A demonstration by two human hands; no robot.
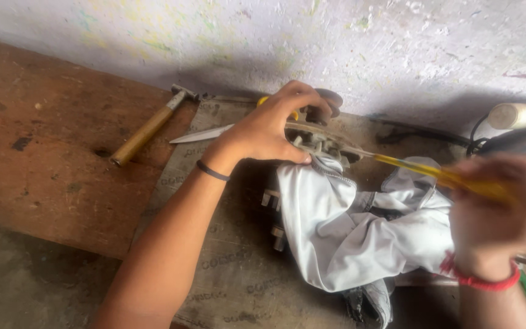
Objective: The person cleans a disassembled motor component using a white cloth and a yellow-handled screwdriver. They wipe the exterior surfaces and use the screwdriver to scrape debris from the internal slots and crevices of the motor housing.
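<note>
Left hand (269, 131) clamps metal part (318, 143) atop white cloth (348, 231) on cardboard. Right hand (506, 213), blurred, grips yellow-handled screwdriver (439, 176), tip at part. Best: keep part pinned, shaft in line, steady pressure. Hammer (147, 128) lies apart.

left arm: stretched forward, dark band at wrist | left hand (269, 125): palm down, fingers curled, pressing | right hand (506, 210): near camera, blurred (grip closed, fist-like) | right wrist: red thread band
</note>
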